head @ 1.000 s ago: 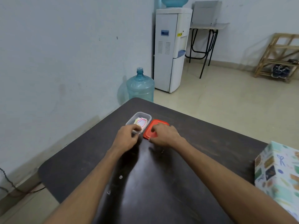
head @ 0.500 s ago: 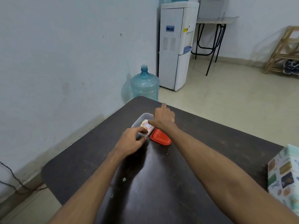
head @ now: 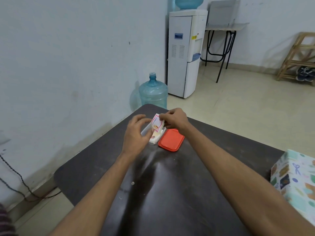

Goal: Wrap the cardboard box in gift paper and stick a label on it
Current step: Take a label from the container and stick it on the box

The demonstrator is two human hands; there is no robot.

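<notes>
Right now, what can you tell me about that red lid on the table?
The red lid is a rounded rectangle, plastic by its look, with a raised rim. It lies flat on the dark table, off and close beside the clear container, on its right; whether they touch I cannot tell. Neither hand touches it; the right hand pinches a label sheet just beyond.

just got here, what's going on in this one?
A person's right hand pinches a label above the open tub; the left hand is at the tub, its grip blurred. The red lid lies on the table beside it. The wrapped box sits at the right edge, with no label visible on it.
</notes>
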